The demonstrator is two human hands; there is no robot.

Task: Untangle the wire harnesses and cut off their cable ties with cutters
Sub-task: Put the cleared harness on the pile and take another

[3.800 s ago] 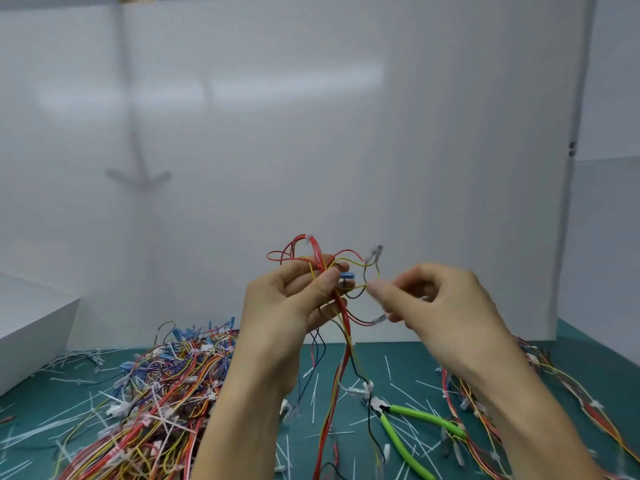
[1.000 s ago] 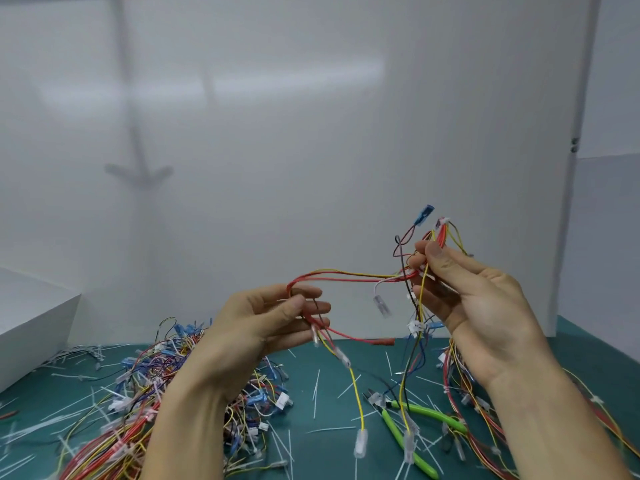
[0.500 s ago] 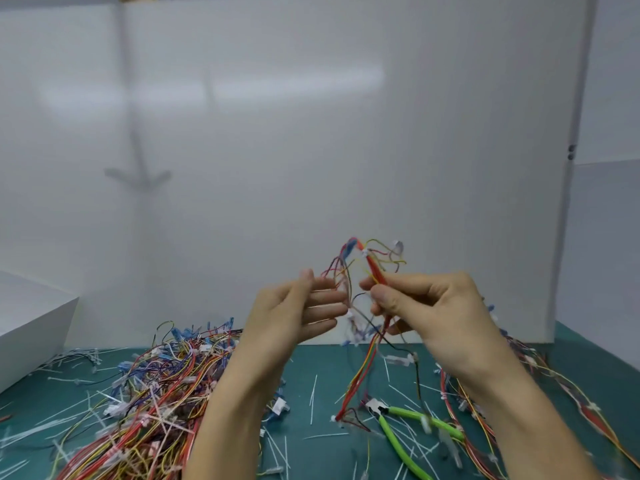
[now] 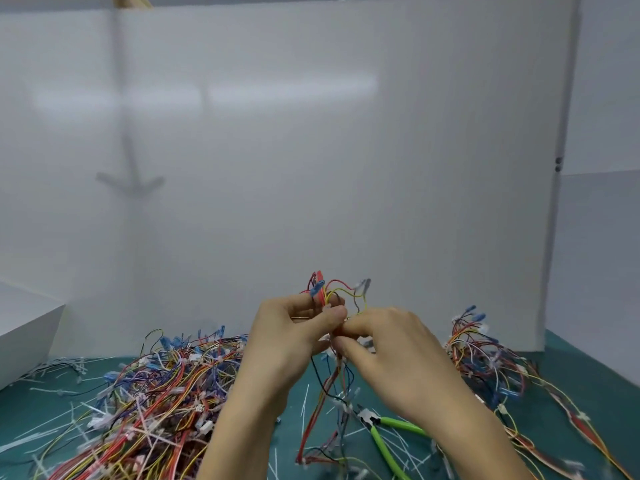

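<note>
I hold one wire harness [image 4: 331,382] of red, yellow and black wires up in front of me, above the green mat. My left hand [image 4: 292,336] pinches its upper loops, where a blue terminal sticks out. My right hand [image 4: 391,351] grips the same bundle just to the right, fingertips touching the left thumb. The harness tails hang down to the mat. The green-handled cutters [image 4: 388,433] lie on the mat below my right wrist, untouched.
A big tangled heap of harnesses [image 4: 149,403] covers the mat at the left. A smaller heap of harnesses [image 4: 485,362] lies at the right. Cut white cable ties [image 4: 304,407] litter the mat. A white box [image 4: 24,334] stands far left; white panels [image 4: 311,150] wall in the back.
Half a second ago my hands were slightly apart; now they have closed together on the harness. A second ago they were stretching it wide apart.
</note>
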